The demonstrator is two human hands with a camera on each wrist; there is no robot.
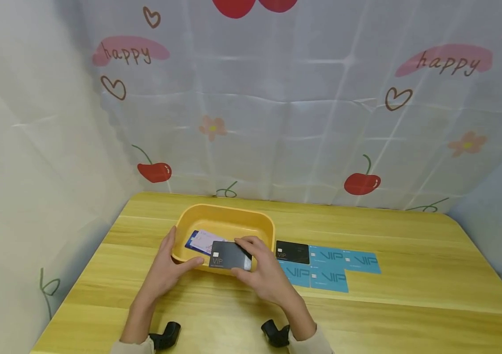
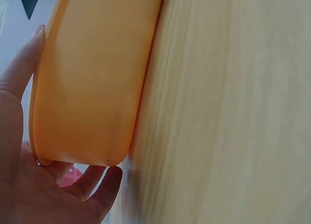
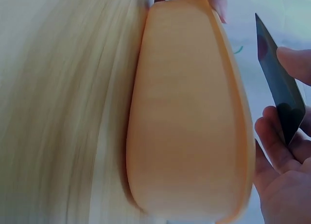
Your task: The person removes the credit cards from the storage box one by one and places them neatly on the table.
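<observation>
My right hand holds a black VIP card by its right end, above the front rim of a yellow plastic bin. In the right wrist view the card is seen nearly edge-on between the thumb and fingers, apart from the bin's wall. At the bin's left end, my left hand grips the corner. The left wrist view shows that thumb at the rim and fingers around the bin's end. Inside the bin lie a pale pink card and a dark blue card partly under it.
Right of the bin, another black VIP card lies beside several blue VIP cards in two rows on the wooden table. Behind the table hangs a printed white curtain. Black wrist mounts are worn on both wrists.
</observation>
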